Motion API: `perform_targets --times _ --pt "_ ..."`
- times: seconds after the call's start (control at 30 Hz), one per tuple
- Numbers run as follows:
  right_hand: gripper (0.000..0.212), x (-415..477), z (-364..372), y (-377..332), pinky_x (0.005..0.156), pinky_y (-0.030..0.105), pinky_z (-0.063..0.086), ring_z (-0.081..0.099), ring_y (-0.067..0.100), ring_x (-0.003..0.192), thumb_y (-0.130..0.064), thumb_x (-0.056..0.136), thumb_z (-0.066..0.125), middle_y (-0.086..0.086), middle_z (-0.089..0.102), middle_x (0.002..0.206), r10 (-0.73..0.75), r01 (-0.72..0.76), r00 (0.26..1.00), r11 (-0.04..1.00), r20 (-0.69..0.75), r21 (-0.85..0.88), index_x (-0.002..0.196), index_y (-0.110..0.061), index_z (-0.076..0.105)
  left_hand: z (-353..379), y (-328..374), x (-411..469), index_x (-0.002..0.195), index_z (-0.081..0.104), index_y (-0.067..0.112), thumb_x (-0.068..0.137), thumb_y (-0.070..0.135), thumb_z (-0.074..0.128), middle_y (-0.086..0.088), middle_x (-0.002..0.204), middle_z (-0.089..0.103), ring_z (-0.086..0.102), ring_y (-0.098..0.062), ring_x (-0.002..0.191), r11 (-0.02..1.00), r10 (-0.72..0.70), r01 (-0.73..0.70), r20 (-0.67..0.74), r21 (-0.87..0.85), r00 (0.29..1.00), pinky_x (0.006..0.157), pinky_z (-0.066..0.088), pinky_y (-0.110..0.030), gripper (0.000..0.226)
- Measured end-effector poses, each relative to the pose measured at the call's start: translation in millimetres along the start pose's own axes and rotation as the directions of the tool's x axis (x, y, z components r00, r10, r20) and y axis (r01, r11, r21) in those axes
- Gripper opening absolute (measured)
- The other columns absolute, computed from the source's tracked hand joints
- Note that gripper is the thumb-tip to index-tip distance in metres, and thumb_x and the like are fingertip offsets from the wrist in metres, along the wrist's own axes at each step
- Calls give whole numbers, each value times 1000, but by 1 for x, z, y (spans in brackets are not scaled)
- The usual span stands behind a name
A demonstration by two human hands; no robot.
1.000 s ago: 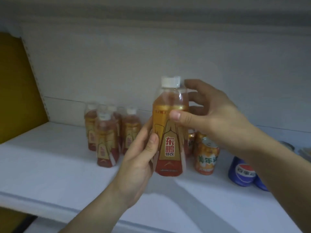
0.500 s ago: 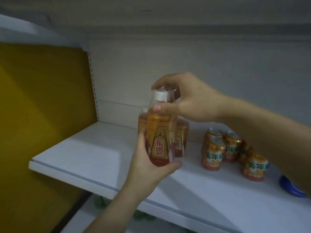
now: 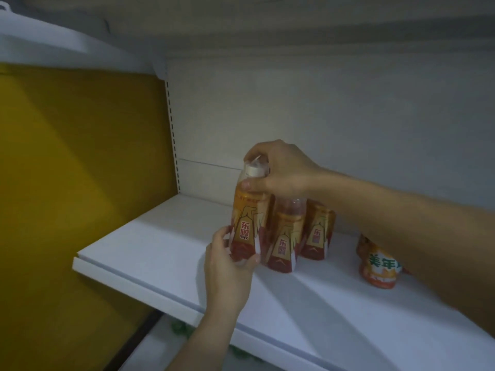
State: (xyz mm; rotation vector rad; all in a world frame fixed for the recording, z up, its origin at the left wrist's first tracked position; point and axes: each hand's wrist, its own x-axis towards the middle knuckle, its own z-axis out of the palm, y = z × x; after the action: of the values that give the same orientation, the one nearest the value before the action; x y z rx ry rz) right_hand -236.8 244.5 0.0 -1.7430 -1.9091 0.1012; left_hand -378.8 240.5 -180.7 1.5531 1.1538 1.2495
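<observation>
I had the bottle (image 3: 247,223) upright at the left end of the row, tight against the neighbour bottle (image 3: 285,236). My right hand (image 3: 281,170) curled over the top, fingers round the white cap (image 3: 254,170) and thumb across the neck, so I could steer it straight down. My left hand (image 3: 227,266) wrapped the red base, steadying it clear of the others. The label faced me, matching the neighbour and the third bottle (image 3: 317,231), which I reckon was the point. Whether the base touched the white shelf (image 3: 150,245) I couldn't tell, because my palm hid it. An orange can (image 3: 379,266) stood apart on the right.
</observation>
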Motion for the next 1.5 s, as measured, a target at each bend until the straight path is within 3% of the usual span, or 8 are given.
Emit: perform_targets --times 0.1,0.3,0.67,0.9,1.0,1.2,1.37,1.5 --pt "59 8 13 10 82 21 42 56 16 111 -39 83 85 0 59 129 -20 22 999 998 28 -64 134 -22 62 7 -11 8 122 52 29 82 4 80 6 116 66 66 3 86 999 -43 43 -15 -7 999 60 46 -1 55" --pt "59 18 19 26 90 27 43 58 21 119 -39 85 84 3 60 135 7 1 998 992 59 -127 135 -19 61 21 -19 19 127 56 27 82 6 80 7 114 66 62 6 85 994 -12 14 -24 107 1000 62 43 1 55" --pt "68 29 33 35 90 28 44 59 23 121 -48 81 84 4 59 137 16 15 990 975 138 -223 138 -19 60 30 -32 26 135 50 29 76 21 85 8 115 62 64 -16 104 957 33 -31 -2 288 999 91 55 -39 69" --pt "48 38 6 26 76 27 48 63 13 97 -59 90 70 -6 65 113 -22 77 978 961 208 -264 123 -24 66 31 -35 28 131 51 31 77 22 85 10 112 62 64 -15 101 951 45 -40 -10 305 999 89 56 -38 64" --pt "29 55 -9 27 83 27 42 60 16 100 -40 106 54 -1 65 125 -23 55 993 959 119 -277 122 -21 68 32 -35 28 132 51 30 78 22 84 10 113 63 64 -15 101 954 51 -45 -10 296 999 90 56 -38 64" --pt "42 70 -12 38 101 31 42 53 24 125 -36 107 55 3 49 147 123 41 933 897 338 -440 147 -26 53 34 -39 31 132 52 31 78 20 84 11 110 64 64 -14 100 953 66 -61 -8 298 998 89 56 -38 64" --pt "41 76 2 51 91 30 42 49 17 105 -34 101 67 -4 47 118 107 23 930 937 351 -348 140 -27 58 33 -41 31 133 49 33 76 24 85 14 109 65 65 -11 98 950 79 -79 11 301 997 87 57 -36 68" --pt "35 76 8 55 87 27 38 49 16 105 -30 97 71 -6 45 116 93 -39 970 971 225 -238 132 -24 65 32 -38 30 133 46 35 75 30 84 15 109 65 66 -9 96 952 68 -72 25 297 997 85 57 -35 70"
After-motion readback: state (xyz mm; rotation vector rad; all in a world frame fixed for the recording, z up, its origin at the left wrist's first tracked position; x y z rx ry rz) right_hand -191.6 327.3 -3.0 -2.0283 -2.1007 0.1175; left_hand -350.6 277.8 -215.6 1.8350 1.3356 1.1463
